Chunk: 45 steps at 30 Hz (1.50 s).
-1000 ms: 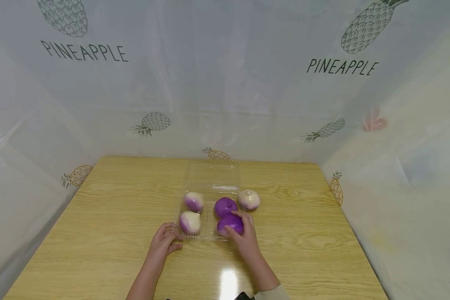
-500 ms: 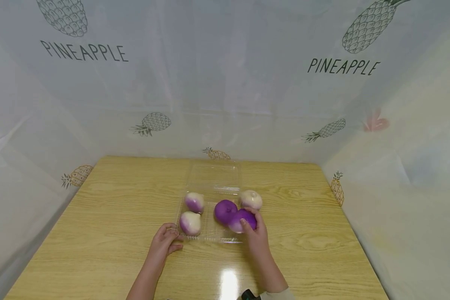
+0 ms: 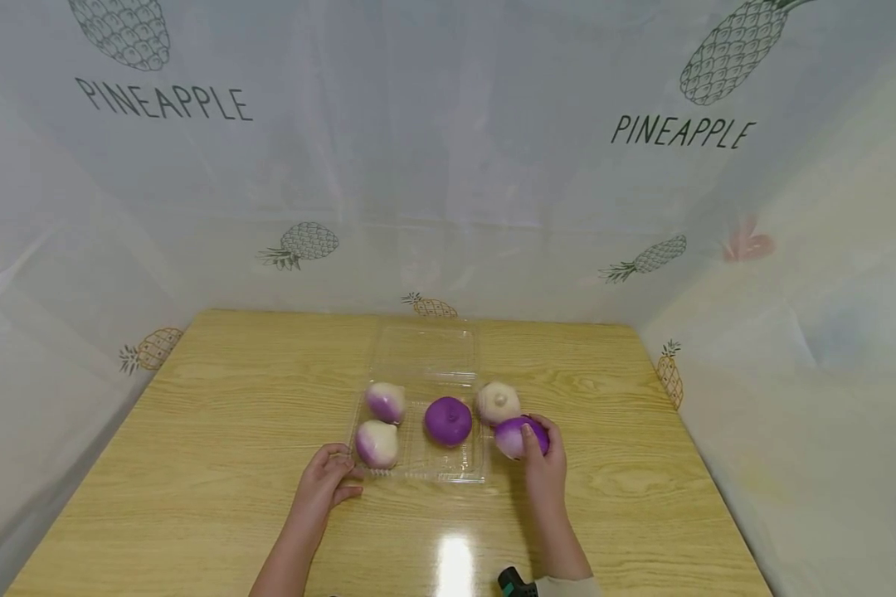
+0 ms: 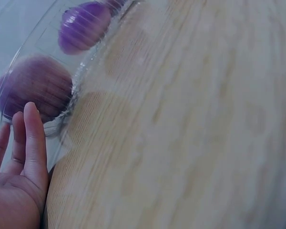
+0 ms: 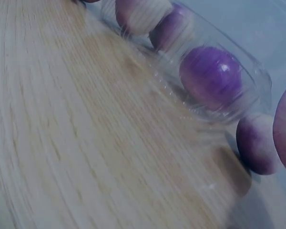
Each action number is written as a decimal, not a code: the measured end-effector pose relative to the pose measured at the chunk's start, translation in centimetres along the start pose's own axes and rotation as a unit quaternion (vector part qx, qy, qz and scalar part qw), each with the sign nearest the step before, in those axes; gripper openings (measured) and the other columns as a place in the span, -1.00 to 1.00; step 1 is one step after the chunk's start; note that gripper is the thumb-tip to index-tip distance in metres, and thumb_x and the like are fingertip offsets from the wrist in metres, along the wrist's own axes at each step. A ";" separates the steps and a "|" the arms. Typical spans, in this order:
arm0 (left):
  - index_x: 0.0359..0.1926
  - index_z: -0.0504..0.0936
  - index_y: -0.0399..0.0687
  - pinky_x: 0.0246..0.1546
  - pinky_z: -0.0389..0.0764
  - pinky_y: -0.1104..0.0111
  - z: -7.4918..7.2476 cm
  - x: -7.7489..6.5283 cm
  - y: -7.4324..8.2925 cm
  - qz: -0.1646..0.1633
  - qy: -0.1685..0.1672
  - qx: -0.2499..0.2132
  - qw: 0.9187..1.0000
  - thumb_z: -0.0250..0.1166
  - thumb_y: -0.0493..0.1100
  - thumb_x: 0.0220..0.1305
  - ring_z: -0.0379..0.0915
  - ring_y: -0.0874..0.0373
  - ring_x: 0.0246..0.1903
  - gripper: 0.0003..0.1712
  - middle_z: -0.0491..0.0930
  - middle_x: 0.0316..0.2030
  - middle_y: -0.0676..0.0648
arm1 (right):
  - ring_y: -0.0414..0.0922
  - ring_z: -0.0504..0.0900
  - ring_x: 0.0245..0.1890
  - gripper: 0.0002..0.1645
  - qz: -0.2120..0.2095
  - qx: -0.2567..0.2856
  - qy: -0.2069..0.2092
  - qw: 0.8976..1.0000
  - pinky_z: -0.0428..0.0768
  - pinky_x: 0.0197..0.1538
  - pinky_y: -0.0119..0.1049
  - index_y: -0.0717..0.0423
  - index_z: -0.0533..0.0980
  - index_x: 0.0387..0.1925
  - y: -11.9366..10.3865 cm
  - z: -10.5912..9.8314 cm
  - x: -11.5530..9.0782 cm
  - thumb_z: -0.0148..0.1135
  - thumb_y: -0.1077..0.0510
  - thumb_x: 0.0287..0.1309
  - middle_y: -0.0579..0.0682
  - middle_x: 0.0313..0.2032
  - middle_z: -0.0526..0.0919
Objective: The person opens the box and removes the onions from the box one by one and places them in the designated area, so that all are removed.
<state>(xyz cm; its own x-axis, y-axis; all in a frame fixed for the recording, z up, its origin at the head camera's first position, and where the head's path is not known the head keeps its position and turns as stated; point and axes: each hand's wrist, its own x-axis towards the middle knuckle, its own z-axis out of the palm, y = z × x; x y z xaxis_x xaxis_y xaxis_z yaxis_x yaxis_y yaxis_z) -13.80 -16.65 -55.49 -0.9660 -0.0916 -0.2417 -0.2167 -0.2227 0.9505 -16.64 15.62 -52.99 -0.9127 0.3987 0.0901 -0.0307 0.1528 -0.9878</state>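
A purple-and-white turnip point(image 3: 515, 439) is held by my right hand point(image 3: 547, 464), thumb across its near side and fingers behind it. It is just right of a clear plastic clamshell box point(image 3: 418, 460), whose lid point(image 3: 424, 348) lies back open. Inside the box are a deep purple turnip point(image 3: 448, 421) on the right and two paler turnips, one in front point(image 3: 377, 444) and one behind point(image 3: 385, 402). My left hand point(image 3: 326, 478) rests at the box's front left corner; in the left wrist view its straight fingers point(image 4: 35, 143) reach the clear wall.
A whitish turnip point(image 3: 498, 403) sits on the wooden table point(image 3: 216, 464), outside the box and right behind the held one. A pineapple-print sheet point(image 3: 448, 166) hangs behind the table and along both sides.
My right hand has carried the purple-and-white turnip from the box's front right part out to the right, past its edge. The left hand has stayed at the corner.
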 end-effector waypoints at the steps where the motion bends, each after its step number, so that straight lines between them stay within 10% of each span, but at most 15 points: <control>1: 0.04 0.35 -0.36 -0.29 0.69 0.22 0.0 0.0 0.0 0.001 0.000 0.001 1.000 0.15 -0.34 0.36 0.57 0.03 -0.28 -0.72 0.58 -0.32 -0.15 | 0.16 0.40 0.19 -0.61 0.000 -0.002 0.009 1.000 0.34 0.25 0.06 0.27 0.42 0.12 0.7 -0.1 0.2 0.14 0.14 0.37 0.26 0.13 0.47; 30: 0.03 0.37 -0.34 -0.32 0.69 0.25 -0.1 0.0 -0.2 0.011 -0.002 0.006 1.000 0.14 -0.32 0.37 0.57 0.05 -0.30 -0.73 0.60 -0.35 -0.13 | 0.03 0.50 0.02 -0.53 0.021 -0.068 0.100 0.993 0.43 0.06 -0.23 0.31 0.52 -0.02 3.1 -2.3 1.6 0.11 -0.06 0.39 0.25 -0.01 0.58; 37: 0.03 0.35 -0.37 -0.32 0.69 0.25 0.0 0.0 -0.1 0.003 -0.002 -0.006 1.000 0.15 -0.33 0.36 0.57 0.05 -0.30 -0.71 0.59 -0.35 -0.13 | -0.16 0.48 -0.74 -0.45 0.069 0.021 0.042 0.997 0.52 -0.66 -0.40 0.23 0.32 0.21 3.3 -3.2 2.3 -0.01 -0.09 0.44 0.29 0.04 0.44; 45: 0.04 0.36 -0.36 -0.30 0.69 0.23 -0.1 -0.1 -0.1 0.010 -0.006 0.001 1.000 0.15 -0.32 0.37 0.57 0.05 -0.29 -0.71 0.60 -0.35 -0.13 | -0.26 0.54 -0.55 -0.33 0.095 0.090 0.037 0.991 0.59 -0.47 -0.47 0.17 0.14 0.40 3.2 -3.7 3.7 0.01 -0.06 0.44 0.26 0.26 0.27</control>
<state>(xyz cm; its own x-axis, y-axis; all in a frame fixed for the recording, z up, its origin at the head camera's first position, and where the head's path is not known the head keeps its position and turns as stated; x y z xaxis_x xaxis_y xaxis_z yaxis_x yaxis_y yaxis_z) -13.68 -16.76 -55.54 -0.9718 -0.0841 -0.2202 -0.1975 -0.2194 0.9554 -18.63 20.92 -55.33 -0.8768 0.4710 -0.0969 0.0604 -0.0921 -0.9939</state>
